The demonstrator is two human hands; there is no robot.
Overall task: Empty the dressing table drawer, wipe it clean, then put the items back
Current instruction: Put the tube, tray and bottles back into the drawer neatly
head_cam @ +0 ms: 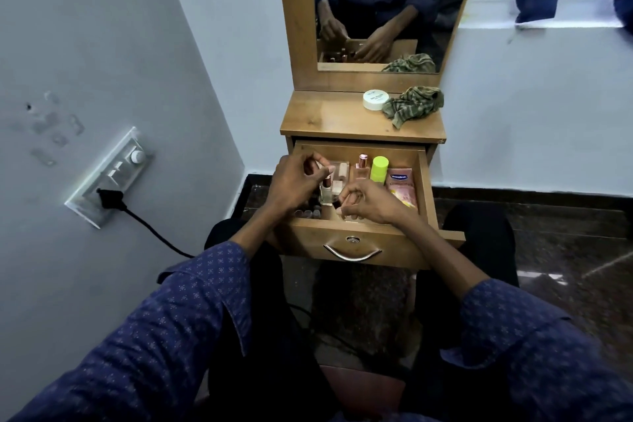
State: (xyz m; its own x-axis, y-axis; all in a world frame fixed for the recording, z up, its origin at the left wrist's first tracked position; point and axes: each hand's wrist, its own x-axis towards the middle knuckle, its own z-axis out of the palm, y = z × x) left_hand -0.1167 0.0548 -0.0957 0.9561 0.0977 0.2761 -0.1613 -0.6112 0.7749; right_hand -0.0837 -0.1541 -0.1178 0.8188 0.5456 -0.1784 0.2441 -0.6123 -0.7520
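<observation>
Writing: the pink sachet [401, 189] against the drawer's right wall carries a blue "Vaseline" logo; the smaller print below it is too blurred to read. The white round tin [375, 99] on the table top has dark lettering that cannot be made out.
Drawer [428, 188]: pulled out of the dressing table [329, 116], with a curved metal handle and a lock on its front.
Left hand [294, 185]: reaches over the drawer's left side, fingers curled downward, fingertips pinching the cap of a clear glass bottle [327, 193] that stands upright near the left wall.
Right hand [368, 202]: over the drawer's front middle, fingers bent and pinching a small dark-tipped item [337, 204] just beside the glass bottle; what it is cannot be told.
Other contents: a lime-green capped bottle [379, 169] and a rose-gold capped perfume bottle [362, 166] stand near the back edge; small round caps [307, 213] sit in the front left corner.
Table top: a crumpled green striped cloth [412, 105] lies at the back right corner, touching the tin.
Mirror [380, 3]: reflects both hands and the cloth.
</observation>
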